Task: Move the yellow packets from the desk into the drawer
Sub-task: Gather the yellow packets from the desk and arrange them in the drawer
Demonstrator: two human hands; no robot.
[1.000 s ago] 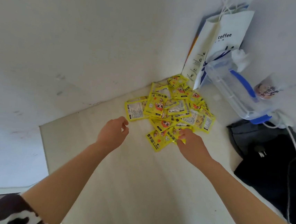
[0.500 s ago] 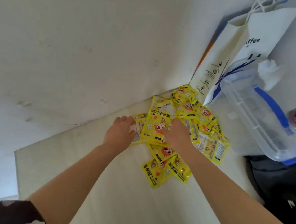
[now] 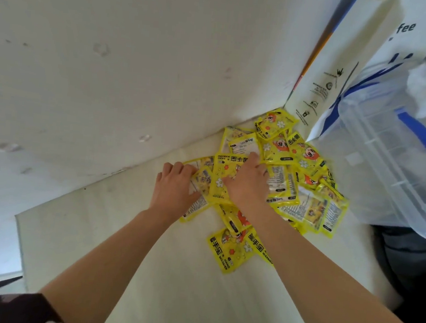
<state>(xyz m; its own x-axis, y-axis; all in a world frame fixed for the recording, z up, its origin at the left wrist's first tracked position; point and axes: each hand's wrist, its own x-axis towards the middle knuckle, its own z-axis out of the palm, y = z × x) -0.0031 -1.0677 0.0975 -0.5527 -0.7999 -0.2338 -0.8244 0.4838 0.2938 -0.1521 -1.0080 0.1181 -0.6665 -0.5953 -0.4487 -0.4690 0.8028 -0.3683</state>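
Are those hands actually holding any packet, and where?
Both hands, left and right, lie on the pile of yellow foil packets; whether either grips one cannot be told.
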